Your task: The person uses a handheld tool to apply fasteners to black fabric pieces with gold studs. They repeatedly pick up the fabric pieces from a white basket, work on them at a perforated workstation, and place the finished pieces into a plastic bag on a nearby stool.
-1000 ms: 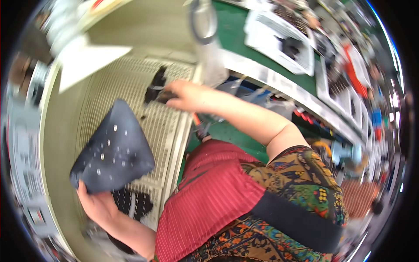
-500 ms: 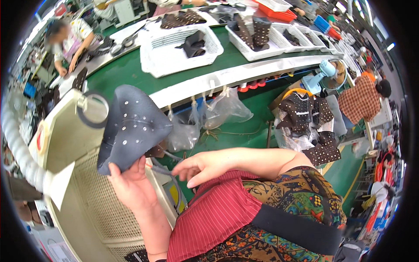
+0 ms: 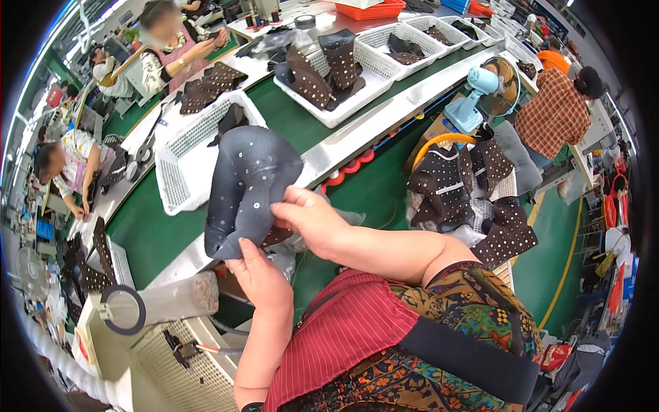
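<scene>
A dark grey boot upper (image 3: 250, 172), dotted with small light studs, is held up in front of me, bent into a rounded fold. My left hand (image 3: 264, 278) pinches its lower edge, thumb on the near face. The fingers of my right hand (image 3: 312, 220) are closed on its right edge, with some fingertips hidden behind it. Just behind the piece stands a white basket (image 3: 180, 185) with a dark piece inside. Below my left forearm is a cream perforated machine tray (image 3: 182, 371), where a small black fixture (image 3: 180, 349) with a cable lies.
White baskets (image 3: 333, 117) with studded pieces line the green conveyor (image 3: 147, 230). A round ring lamp (image 3: 122, 309) stands at lower left, near a white hose (image 3: 58, 357). To the right are a blue fan (image 3: 473, 96) and a heap of studded uppers (image 3: 446, 185). Co-workers sit around.
My right hand has come up and taken hold of the boot upper's right edge. The upper has moved right and folded narrower. The view has turned, bringing more of the conveyor's far side in.
</scene>
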A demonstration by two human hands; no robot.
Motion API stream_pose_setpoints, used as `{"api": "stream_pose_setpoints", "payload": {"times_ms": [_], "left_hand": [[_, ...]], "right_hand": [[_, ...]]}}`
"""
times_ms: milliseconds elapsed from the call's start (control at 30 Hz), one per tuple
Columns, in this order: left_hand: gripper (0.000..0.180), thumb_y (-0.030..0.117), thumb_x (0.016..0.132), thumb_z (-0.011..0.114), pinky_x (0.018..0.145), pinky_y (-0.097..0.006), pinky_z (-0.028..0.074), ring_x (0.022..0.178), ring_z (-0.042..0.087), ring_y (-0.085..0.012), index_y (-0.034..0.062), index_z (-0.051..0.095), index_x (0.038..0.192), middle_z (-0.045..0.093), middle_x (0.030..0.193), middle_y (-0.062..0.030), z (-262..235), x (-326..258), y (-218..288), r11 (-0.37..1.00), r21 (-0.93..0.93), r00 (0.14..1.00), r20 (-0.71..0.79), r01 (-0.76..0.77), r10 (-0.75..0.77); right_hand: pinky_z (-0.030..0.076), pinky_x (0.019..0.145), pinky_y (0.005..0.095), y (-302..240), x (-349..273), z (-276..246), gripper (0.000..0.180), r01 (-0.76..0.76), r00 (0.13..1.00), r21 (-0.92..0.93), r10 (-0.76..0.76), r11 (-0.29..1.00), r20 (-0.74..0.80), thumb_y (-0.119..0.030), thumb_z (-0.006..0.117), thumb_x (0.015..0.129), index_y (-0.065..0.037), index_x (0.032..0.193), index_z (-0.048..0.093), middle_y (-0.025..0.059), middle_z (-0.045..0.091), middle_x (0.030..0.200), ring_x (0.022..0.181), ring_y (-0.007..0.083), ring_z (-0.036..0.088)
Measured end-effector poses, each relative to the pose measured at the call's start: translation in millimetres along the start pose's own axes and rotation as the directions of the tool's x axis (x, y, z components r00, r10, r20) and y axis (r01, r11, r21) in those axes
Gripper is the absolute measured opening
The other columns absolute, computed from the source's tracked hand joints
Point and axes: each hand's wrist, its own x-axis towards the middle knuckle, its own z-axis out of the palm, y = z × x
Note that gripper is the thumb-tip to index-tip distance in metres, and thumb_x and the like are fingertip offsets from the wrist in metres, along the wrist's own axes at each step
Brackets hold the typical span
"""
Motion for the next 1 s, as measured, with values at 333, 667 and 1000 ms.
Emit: {"api": "stream_pose_setpoints", "payload": {"times_ms": [333, 667, 1000], "left_hand": [[0.039, 0.019, 0.094, 0.049, 0.097, -0.035, 0.038, 0.111, 0.053, -0.0217, 0.0013, 0.042, 0.128, 0.051, 0.127, -0.0125, 30, 72, -62, 0.867, 0.392, 0.348, 0.801, 0.309, -0.486], [0.039, 0.023, 0.087, 0.058, 0.091, -0.036, 0.044, 0.106, 0.056, -0.0336, 0.0007, 0.052, 0.118, 0.057, 0.117, -0.0205, 48, 160, -202, 0.628, 0.730, 0.644, 0.621, -0.270, -0.446], [0.045, 0.019, 0.080, 0.058, 0.098, -0.045, 0.035, 0.117, 0.047, -0.0375, 0.0013, 0.050, 0.120, 0.047, 0.132, -0.0201, 30, 188, -268, 0.245, 0.850, 0.754, 0.528, -0.467, -0.392]], "right_hand": [[0.047, 0.080, 0.0260, -148, 42, -98, 0.031, 0.329, 0.861, -0.532, -0.479, 0.780, -0.171, -0.003, 0.050, 0.082, -0.001, 0.112, 0.056, 0.0034, 0.062, 0.100, 0.090, 0.0092, 0.057], [0.046, 0.070, 0.0279, -344, 63, -220, 0.026, -0.314, 0.514, -0.942, -0.856, -0.117, -0.065, -0.018, 0.053, 0.081, 0.000, 0.099, 0.057, 0.0087, 0.062, 0.078, 0.074, 0.0141, 0.058], [0.048, 0.077, 0.0345, -484, 179, -387, 0.029, -0.448, 0.422, -0.881, -0.904, -0.150, -0.061, -0.026, 0.055, 0.086, -0.004, 0.105, 0.059, 0.0170, 0.066, 0.090, 0.084, 0.0278, 0.065]]}}
